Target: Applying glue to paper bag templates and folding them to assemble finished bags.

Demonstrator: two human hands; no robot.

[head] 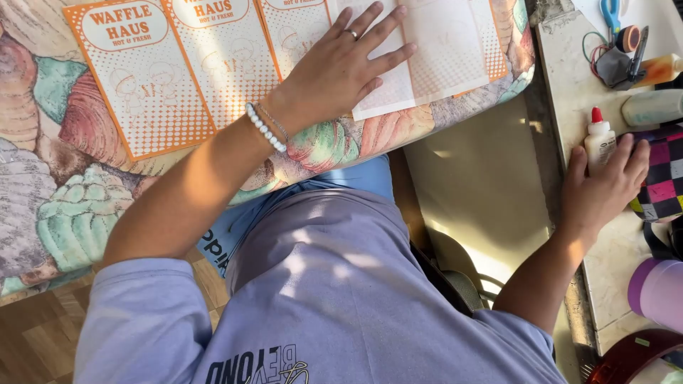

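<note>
Lavender T-shirt (334, 284) fills the near edge of the view, w/ blue fabric (356, 178) over the lap beyond it. Right hand (603, 186) rests on the pale stone worktop (569, 71) at the far right, fingers loosely curled around a small white glue bottle w/ red cap (600, 139), touching it; full grip can't be told. Left hand (341, 67) lies flat, fingers spread wide, pressing on a pale translucent sheet (427, 50) laid over the last of a row of orange-and-white printed cards (171, 71). Ring on one finger, pearl bracelet (265, 128) at the wrist. Cards sit side by side on a cushion w/ shell print (57, 178) across the lap. By the glue: checkered pink-black-yellow item (665, 178) just right of the hand, pale tube (651, 107) above it, blue-handled scissors (610, 13), tape roll (627, 37), amber bottle (658, 70) further back. Purple cup (658, 291) nearer, dark red rim (633, 355) at the corner. Wood floor (35, 334) lower left.
</note>
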